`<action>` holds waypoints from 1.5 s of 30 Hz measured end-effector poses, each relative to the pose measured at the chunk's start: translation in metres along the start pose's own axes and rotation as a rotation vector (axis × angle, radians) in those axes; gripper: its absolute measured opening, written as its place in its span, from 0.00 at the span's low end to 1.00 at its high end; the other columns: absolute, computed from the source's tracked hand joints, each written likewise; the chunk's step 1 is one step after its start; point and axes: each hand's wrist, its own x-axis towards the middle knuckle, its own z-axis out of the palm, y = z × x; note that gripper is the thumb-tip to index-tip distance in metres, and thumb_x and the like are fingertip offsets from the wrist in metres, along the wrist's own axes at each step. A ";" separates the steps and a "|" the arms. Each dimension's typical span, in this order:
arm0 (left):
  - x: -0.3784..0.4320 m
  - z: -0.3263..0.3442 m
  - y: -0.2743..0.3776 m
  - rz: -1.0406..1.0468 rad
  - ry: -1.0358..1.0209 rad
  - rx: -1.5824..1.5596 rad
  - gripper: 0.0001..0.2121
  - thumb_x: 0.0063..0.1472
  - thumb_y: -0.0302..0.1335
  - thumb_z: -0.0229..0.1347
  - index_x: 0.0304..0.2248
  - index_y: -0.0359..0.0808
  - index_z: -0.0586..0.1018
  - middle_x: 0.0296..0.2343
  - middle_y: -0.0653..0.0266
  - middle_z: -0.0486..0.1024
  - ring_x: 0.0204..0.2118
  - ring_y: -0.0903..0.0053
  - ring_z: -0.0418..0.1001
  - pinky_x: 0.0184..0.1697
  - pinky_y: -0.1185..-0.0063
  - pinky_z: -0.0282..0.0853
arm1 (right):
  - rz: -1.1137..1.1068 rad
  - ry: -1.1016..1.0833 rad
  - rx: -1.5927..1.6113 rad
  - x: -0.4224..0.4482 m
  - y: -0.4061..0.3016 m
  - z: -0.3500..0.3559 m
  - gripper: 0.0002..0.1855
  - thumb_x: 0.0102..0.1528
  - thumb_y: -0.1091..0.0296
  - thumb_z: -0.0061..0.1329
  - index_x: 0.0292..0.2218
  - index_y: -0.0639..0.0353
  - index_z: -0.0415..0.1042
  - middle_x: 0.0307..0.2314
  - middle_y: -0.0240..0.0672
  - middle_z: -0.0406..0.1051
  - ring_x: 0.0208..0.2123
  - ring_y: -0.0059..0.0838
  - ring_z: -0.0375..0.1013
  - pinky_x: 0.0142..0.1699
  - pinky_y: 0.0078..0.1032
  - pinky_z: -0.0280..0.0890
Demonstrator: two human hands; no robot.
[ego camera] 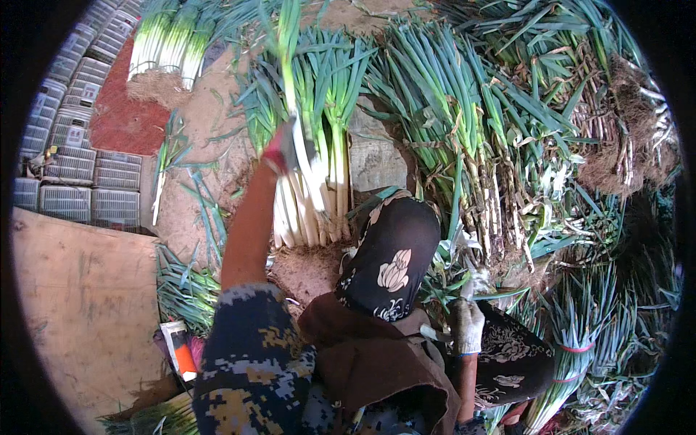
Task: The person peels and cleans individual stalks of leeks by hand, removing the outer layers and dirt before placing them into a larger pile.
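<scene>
My left hand (280, 149), in a blurred red and grey glove, is shut on a long green onion (298, 136) with a bare white stem. The onion stands nearly upright, leaves away from me, over a row of cleaned green onions (304, 217) whose roots face me. My right hand (468, 321), in a white glove, is low beside my patterned right knee, near stripped leaves (462, 255); its fingers blur into them, so I cannot tell what it holds. Unpeeled green onions (478, 179) with brown outer skins lie in a heap just beyond it.
Tied bundles of green onions (174, 49) lie on a red mat (128, 114) at the far left. Grey plastic crates (65, 204) line that side, above a wooden board (87, 304). More rooted onions (625, 125) are piled far right, and a banded bundle (573, 348) is near right.
</scene>
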 end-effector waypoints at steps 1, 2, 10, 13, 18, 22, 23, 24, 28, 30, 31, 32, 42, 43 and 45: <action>-0.027 0.015 -0.045 -0.119 0.027 -0.029 0.31 0.58 0.55 0.44 0.49 0.35 0.67 0.27 0.59 0.69 0.23 0.73 0.66 0.28 0.70 0.68 | -0.059 0.028 -0.133 0.009 0.017 -0.005 0.10 0.58 0.65 0.43 0.32 0.62 0.71 0.18 0.21 0.63 0.18 0.11 0.57 0.22 0.14 0.52; -0.014 -0.018 -0.097 -0.111 0.162 -0.081 0.30 0.59 0.54 0.44 0.48 0.35 0.68 0.28 0.55 0.70 0.23 0.71 0.66 0.28 0.70 0.67 | -0.068 -0.009 -0.162 0.009 0.019 -0.002 0.12 0.57 0.65 0.44 0.36 0.66 0.70 0.22 0.26 0.67 0.23 0.14 0.60 0.28 0.16 0.57; -0.036 -0.041 -0.117 0.065 0.360 -0.093 0.17 0.58 0.46 0.49 0.35 0.40 0.70 0.13 0.71 0.61 0.11 0.81 0.56 0.13 0.79 0.52 | -0.127 -0.063 -0.559 0.031 0.041 -0.003 0.22 0.55 0.57 0.47 0.44 0.68 0.67 0.29 0.46 0.74 0.31 0.35 0.72 0.38 0.28 0.65; -0.034 -0.067 -0.094 0.128 0.425 -0.083 0.12 0.57 0.41 0.52 0.31 0.43 0.69 0.14 0.70 0.64 0.12 0.80 0.60 0.12 0.79 0.57 | -0.121 -0.078 -0.730 0.030 0.020 0.007 0.23 0.54 0.55 0.46 0.42 0.68 0.67 0.29 0.53 0.72 0.32 0.49 0.73 0.37 0.34 0.65; -0.043 -0.087 -0.053 0.413 0.423 -0.018 0.12 0.56 0.39 0.54 0.28 0.41 0.68 0.14 0.70 0.65 0.10 0.81 0.60 0.11 0.81 0.58 | -0.063 -0.098 -0.841 0.025 0.021 0.012 0.22 0.53 0.56 0.45 0.41 0.68 0.67 0.29 0.54 0.72 0.34 0.55 0.71 0.38 0.38 0.65; -0.004 -0.156 -0.130 0.245 0.402 -0.072 0.10 0.57 0.35 0.54 0.31 0.37 0.69 0.16 0.65 0.69 0.13 0.79 0.66 0.14 0.79 0.62 | -0.091 -0.168 -1.007 0.038 0.056 0.003 0.23 0.52 0.52 0.47 0.43 0.61 0.68 0.32 0.53 0.71 0.36 0.54 0.70 0.40 0.41 0.65; -0.003 -0.141 -0.151 0.163 0.509 0.167 0.10 0.56 0.33 0.53 0.34 0.36 0.69 0.16 0.66 0.68 0.12 0.78 0.65 0.15 0.78 0.63 | -0.028 -0.168 -1.058 0.036 0.050 0.010 0.24 0.52 0.52 0.47 0.44 0.59 0.68 0.33 0.53 0.71 0.36 0.53 0.70 0.41 0.41 0.65; 0.013 -0.169 -0.191 0.224 0.484 0.315 0.09 0.56 0.29 0.51 0.35 0.36 0.69 0.15 0.67 0.68 0.12 0.78 0.64 0.14 0.78 0.60 | -0.020 -0.193 -1.048 0.034 0.042 0.017 0.24 0.51 0.51 0.48 0.44 0.59 0.68 0.34 0.52 0.71 0.37 0.54 0.70 0.41 0.42 0.64; 0.025 -0.171 -0.191 0.080 0.381 0.032 0.10 0.56 0.31 0.50 0.36 0.38 0.70 0.18 0.61 0.68 0.18 0.71 0.66 0.18 0.73 0.59 | -0.158 -0.159 -0.944 0.036 0.058 0.008 0.22 0.51 0.52 0.48 0.41 0.60 0.69 0.33 0.53 0.71 0.36 0.55 0.70 0.40 0.42 0.64; 0.020 -0.163 -0.181 0.163 0.533 0.364 0.14 0.55 0.31 0.50 0.41 0.38 0.68 0.24 0.55 0.70 0.25 0.64 0.68 0.26 0.70 0.62 | -0.114 -0.163 -0.916 0.037 0.064 0.003 0.22 0.51 0.53 0.49 0.41 0.61 0.69 0.33 0.54 0.71 0.36 0.55 0.70 0.40 0.42 0.64; 0.016 -0.161 -0.175 0.198 0.576 0.489 0.16 0.55 0.31 0.50 0.43 0.38 0.67 0.27 0.52 0.70 0.28 0.61 0.69 0.30 0.68 0.63 | -0.094 -0.165 -0.899 0.038 0.066 0.001 0.22 0.51 0.53 0.49 0.41 0.61 0.69 0.33 0.54 0.71 0.36 0.55 0.70 0.40 0.41 0.64; 0.009 -0.163 -0.172 0.219 0.615 0.605 0.18 0.55 0.31 0.50 0.45 0.37 0.65 0.30 0.49 0.71 0.32 0.58 0.70 0.33 0.66 0.64 | -0.019 -0.195 -0.914 0.040 0.064 0.001 0.22 0.51 0.53 0.49 0.40 0.62 0.69 0.32 0.55 0.71 0.36 0.55 0.70 0.40 0.42 0.64; -0.039 -0.120 -0.174 0.681 0.818 1.100 0.22 0.52 0.27 0.51 0.49 0.38 0.66 0.44 0.46 0.65 0.46 0.50 0.66 0.44 0.61 0.65 | -0.061 -0.133 -0.986 0.038 0.068 0.005 0.21 0.51 0.53 0.48 0.38 0.62 0.68 0.27 0.53 0.71 0.30 0.52 0.71 0.35 0.41 0.64; -0.045 -0.126 -0.186 0.573 0.882 1.047 0.21 0.53 0.28 0.51 0.48 0.38 0.67 0.42 0.47 0.67 0.45 0.52 0.67 0.44 0.61 0.65 | -0.009 -0.140 -0.965 0.039 0.061 0.007 0.22 0.51 0.54 0.49 0.40 0.63 0.68 0.28 0.53 0.71 0.31 0.52 0.71 0.35 0.40 0.64; -0.050 -0.150 -0.210 0.662 0.827 1.141 0.19 0.53 0.29 0.51 0.46 0.37 0.67 0.42 0.47 0.67 0.43 0.53 0.68 0.43 0.63 0.65 | -0.121 -0.160 -1.034 0.042 0.051 0.005 0.26 0.50 0.54 0.50 0.45 0.64 0.66 0.35 0.54 0.70 0.36 0.51 0.71 0.39 0.40 0.65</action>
